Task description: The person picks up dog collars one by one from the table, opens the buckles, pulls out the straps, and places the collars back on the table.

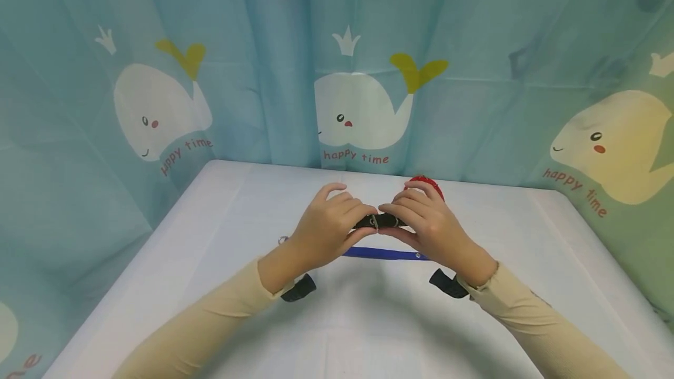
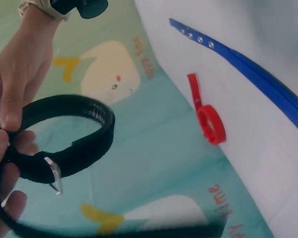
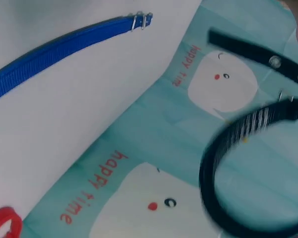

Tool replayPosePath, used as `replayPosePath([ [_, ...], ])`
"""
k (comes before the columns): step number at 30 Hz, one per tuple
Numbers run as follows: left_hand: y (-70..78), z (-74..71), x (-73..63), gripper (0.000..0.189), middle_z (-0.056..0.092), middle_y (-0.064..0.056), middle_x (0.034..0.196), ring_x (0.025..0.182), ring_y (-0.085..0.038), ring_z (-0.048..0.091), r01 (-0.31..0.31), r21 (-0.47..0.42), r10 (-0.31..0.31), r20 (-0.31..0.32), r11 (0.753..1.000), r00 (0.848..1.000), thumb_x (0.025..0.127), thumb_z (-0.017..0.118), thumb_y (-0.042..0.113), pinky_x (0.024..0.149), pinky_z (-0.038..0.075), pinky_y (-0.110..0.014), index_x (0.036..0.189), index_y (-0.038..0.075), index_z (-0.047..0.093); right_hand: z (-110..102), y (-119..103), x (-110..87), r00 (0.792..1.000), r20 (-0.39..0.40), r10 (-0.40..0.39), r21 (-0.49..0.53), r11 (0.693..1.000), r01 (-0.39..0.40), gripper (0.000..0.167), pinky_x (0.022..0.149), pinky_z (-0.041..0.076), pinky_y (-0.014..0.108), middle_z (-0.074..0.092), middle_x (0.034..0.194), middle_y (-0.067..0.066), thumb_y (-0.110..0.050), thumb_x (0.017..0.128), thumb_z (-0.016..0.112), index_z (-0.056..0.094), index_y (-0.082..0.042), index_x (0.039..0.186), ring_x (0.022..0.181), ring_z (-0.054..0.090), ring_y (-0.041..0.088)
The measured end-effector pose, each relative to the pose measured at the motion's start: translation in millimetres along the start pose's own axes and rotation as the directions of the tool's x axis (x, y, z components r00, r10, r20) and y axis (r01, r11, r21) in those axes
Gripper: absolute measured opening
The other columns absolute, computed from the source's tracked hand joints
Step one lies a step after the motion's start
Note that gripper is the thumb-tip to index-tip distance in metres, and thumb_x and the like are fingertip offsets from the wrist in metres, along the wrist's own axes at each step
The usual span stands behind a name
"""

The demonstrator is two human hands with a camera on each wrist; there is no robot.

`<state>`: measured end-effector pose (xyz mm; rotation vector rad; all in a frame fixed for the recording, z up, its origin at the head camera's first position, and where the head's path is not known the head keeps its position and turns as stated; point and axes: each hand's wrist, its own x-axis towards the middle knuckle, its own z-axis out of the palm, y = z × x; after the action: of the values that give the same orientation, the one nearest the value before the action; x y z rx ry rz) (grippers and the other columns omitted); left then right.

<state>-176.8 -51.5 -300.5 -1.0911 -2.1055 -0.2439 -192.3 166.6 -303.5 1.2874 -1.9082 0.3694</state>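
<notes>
A black collar (image 1: 389,220), with metal eyelets and a buckle, is held up over the table between both hands. My left hand (image 1: 329,224) pinches it between thumb and fingers near the buckle. From the other side my right hand (image 1: 429,221) pinches the strap, its fingertips close to the left ones. In the left wrist view the collar (image 2: 84,161) forms a loop with a metal ring hanging from it. A loose strap end with eyelets (image 3: 274,62) sticks out past the loop in the right wrist view.
A blue collar (image 1: 387,253) lies stretched across the white table (image 1: 337,332), below the hands. Further back, a coiled red collar (image 2: 218,131) rests near the table's far edge. A light blue curtain (image 1: 279,75) printed with whales hangs around the table.
</notes>
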Motion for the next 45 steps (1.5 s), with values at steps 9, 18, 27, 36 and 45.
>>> replayPosePath([
  [9, -6.6, -3.3, -4.8, 0.018, 0.067, 0.003, 0.081, 0.079, -0.011, 0.062, 0.019, -0.025, -0.021, -0.085, 1.0, 0.996, 0.079, 0.075, 0.021, 0.094, 0.046, -0.039, 0.095, 0.013, 0.07, -4.7, 5.4, -7.5, 0.999, -0.029, 0.032, 0.051, 0.998, -0.031, 0.041, 0.086, 0.044, 0.043, 0.063, 0.07, 0.004, -0.038, 0.094, 0.051, 0.07, -0.002, 0.087, 0.071, 0.055, 0.019],
  [18, -0.3, -0.3, -2.7, 0.016, 0.065, 0.001, 0.076, 0.075, -0.011, 0.059, 0.039, -0.112, -0.053, -0.125, 0.993, 0.991, 0.073, 0.078, 0.013, 0.094, 0.046, -0.039, 0.083, 0.009, 0.066, -2.6, -3.2, -3.2, 0.999, 0.012, 0.046, 0.025, 0.999, -0.046, 0.039, 0.087, 0.047, 0.044, 0.06, 0.068, 0.003, -0.036, 0.095, 0.05, 0.07, -0.003, 0.088, 0.07, 0.053, 0.017],
  [27, 7.3, -8.3, 5.2, 0.013, 0.065, 0.003, 0.073, 0.072, -0.011, 0.059, 0.003, -0.082, -0.014, -0.132, 0.997, 0.991, 0.071, 0.075, 0.016, 0.096, 0.045, -0.042, 0.08, 0.01, 0.067, 4.8, -8.5, -0.7, 1.0, -0.012, 0.013, 0.011, 1.0, -0.013, 0.044, 0.085, 0.045, 0.045, 0.064, 0.07, 0.006, -0.035, 0.097, 0.046, 0.071, 0.0, 0.088, 0.069, 0.056, 0.019],
  [36, -1.3, -5.8, 4.1, 0.007, 0.066, 0.003, 0.075, 0.076, -0.014, 0.06, 0.03, 0.077, -0.025, -0.069, 0.997, 0.997, 0.073, 0.07, 0.017, 0.095, 0.045, -0.045, 0.078, 0.014, 0.065, 2.2, -6.5, 2.0, 0.999, -0.049, 0.007, -0.07, 0.998, -0.011, 0.042, 0.082, 0.047, 0.045, 0.062, 0.066, 0.006, -0.035, 0.097, 0.047, 0.071, -0.002, 0.087, 0.066, 0.054, 0.02],
  [45, 1.2, -3.2, 3.1, 0.027, 0.068, 0.003, 0.084, 0.077, -0.009, 0.062, 0.108, -0.096, -0.106, 0.03, 0.99, 0.994, 0.078, 0.072, 0.021, 0.098, 0.043, -0.044, 0.101, 0.011, 0.063, 0.6, -7.5, 4.1, 0.994, -0.108, 0.024, -0.07, 0.997, -0.032, 0.038, 0.079, 0.046, 0.046, 0.062, 0.067, 0.005, -0.033, 0.097, 0.05, 0.07, -0.002, 0.087, 0.068, 0.057, 0.02],
])
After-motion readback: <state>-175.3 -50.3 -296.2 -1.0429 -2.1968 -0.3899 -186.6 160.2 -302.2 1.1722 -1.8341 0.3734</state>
